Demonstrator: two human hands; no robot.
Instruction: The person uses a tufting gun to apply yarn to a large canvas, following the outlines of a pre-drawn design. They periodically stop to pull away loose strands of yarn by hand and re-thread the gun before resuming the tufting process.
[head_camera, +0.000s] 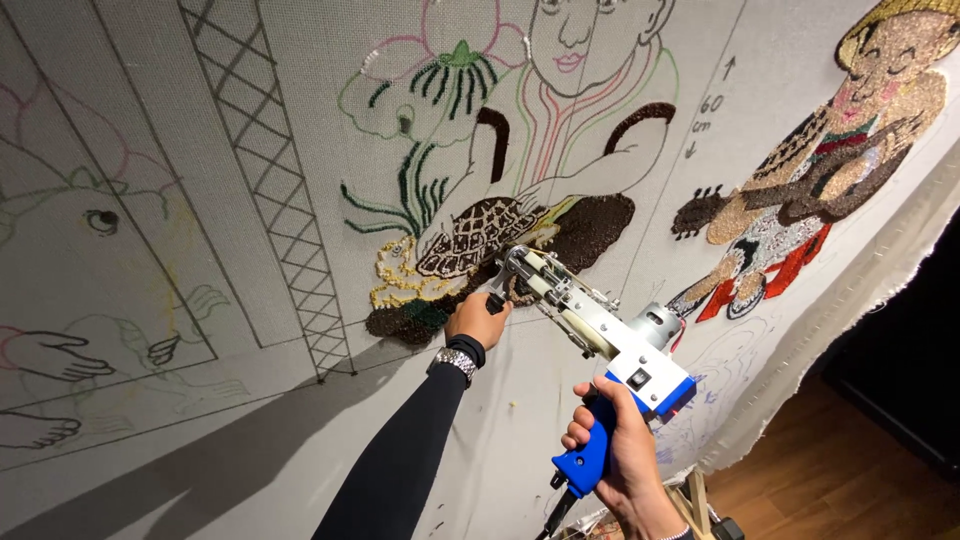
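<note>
A tufting gun (600, 325) with a cream body, a silver motor and a blue grip points at a stretched white cloth (250, 180). My right hand (615, 450) is closed around the blue grip low in the view. My left hand (477, 318), in a black sleeve with a metal watch (455, 362), grips the black front handle beside the gun's nose. The nose touches the cloth at a dark brown tufted patch (585, 230), just below a tufted turtle shape (475, 235).
The cloth carries drawn outlines: a figure at the top, green leaves, a lattice column (270, 190) and an animal at left. A tufted figure in gold and red (830, 170) fills the right side. Wooden floor (850, 480) and a dark opening lie at lower right.
</note>
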